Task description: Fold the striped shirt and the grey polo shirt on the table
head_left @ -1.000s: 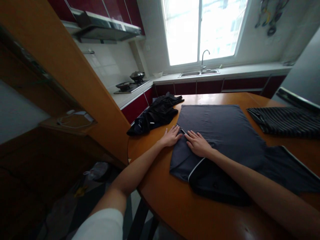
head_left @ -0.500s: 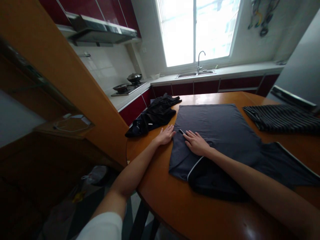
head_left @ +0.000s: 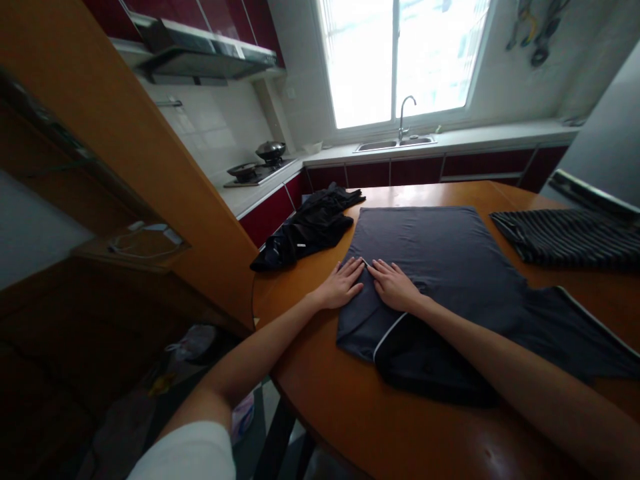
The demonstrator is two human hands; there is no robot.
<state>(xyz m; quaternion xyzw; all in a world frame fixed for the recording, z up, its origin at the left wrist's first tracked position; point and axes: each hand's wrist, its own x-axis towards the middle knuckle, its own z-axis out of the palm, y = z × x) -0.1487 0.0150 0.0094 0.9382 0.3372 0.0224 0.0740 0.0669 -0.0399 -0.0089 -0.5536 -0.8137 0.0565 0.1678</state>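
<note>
A dark grey shirt (head_left: 435,240) lies spread on the wooden table (head_left: 320,373). One black sleeve with white piping is folded in across its near side, and the other sleeve reaches out to the right. My left hand (head_left: 341,285) rests flat on the shirt's left edge, fingers stretched out. Beside it, my right hand (head_left: 393,283) presses flat on the cloth with its fingers apart. Between the two sets of fingertips a small dark label with a pale edge shows, partly covered by them.
A crumpled black garment (head_left: 315,223) lies at the table's far left. A folded striped garment (head_left: 570,237) is on the right. Beyond the table stand a counter with a sink (head_left: 395,143) and a stove with a wok (head_left: 271,152). A wooden partition (head_left: 200,200) rises on the left.
My left hand has moved right, from the table beside the shirt's edge onto the cloth next to my right hand. It now partly covers the label. The right hand has hardly moved.
</note>
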